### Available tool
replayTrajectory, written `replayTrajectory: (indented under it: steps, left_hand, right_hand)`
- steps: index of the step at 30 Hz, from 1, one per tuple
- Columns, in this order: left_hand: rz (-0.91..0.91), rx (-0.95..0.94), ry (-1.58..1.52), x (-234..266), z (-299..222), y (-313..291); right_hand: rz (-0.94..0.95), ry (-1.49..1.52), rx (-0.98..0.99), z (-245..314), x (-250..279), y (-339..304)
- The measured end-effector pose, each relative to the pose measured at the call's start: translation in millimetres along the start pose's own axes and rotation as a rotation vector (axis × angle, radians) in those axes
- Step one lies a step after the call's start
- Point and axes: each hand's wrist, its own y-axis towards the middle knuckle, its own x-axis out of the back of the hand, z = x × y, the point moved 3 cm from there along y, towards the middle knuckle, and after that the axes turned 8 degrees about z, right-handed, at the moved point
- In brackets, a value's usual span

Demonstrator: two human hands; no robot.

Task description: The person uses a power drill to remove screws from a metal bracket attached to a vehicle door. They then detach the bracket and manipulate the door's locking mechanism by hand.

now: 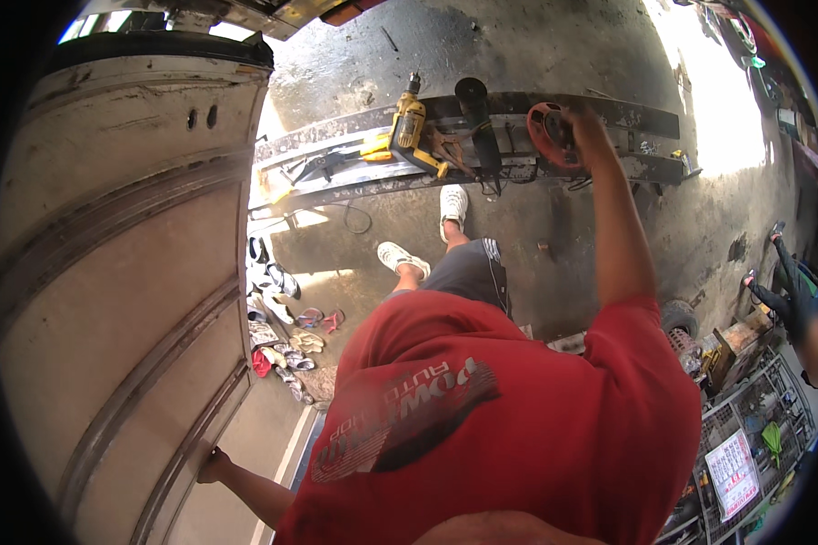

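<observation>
My right arm stretches out to the bench (659, 118), and my right hand (582, 120), somewhat blurred, is closed at the right side of a round red reel-like thing (543, 121) with a dark middle. My left hand (214, 466) is low at the left, its fingers bent against a metal rib (191, 442) of a large pale panel (145, 245). Left of the red thing on the bench lie a dark angle grinder (478, 123) and a yellow-and-black power drill (409, 123). Between them is a rusty clamp-like tool (447, 150).
Shoes and slippers (282, 309) lie along the foot of the panel. A thin cable (359, 218) loops on the floor near the bench. At the right are a wire rack (763, 409), a tire (679, 318) and another person (795, 300).
</observation>
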Motion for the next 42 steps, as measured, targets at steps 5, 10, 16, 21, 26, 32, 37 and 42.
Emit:
replayTrajectory:
  steps: [5, 10, 16, 21, 26, 32, 37, 42]
  left_hand:
    - [-0.141, -0.038, -0.006, 20, -11, 35]
    - [-0.068, -0.012, 0.053, 5, 4, -3]
    - [0.020, -0.070, 0.083, 3, 0, 0]
    - [0.077, -0.107, 0.096, 2, 1, -5]
    - [0.212, -0.194, 0.089, -8, 6, -3]
    - [0.452, -0.165, -0.025, 5, 6, 41]
    - [0.467, -0.207, -0.059, -10, -43, 47]
    - [0.447, -0.258, -0.010, -12, -51, 88]
  right_hand:
    - [0.131, -0.019, -0.125, -62, -46, -79]
    - [0.227, -0.027, -0.295, -99, -73, -111]
    - [0.159, -0.046, -0.358, -147, -91, -124]
    - [0.174, -0.087, -0.388, -163, -100, -141]
    - [0.140, -0.209, -0.394, -157, -118, -167]
    - [0.071, -0.367, -0.316, -198, -144, -172]
    - [0.128, -0.481, -0.346, -198, -180, -183]
    - [0.125, -0.887, -0.018, -181, -197, -140]
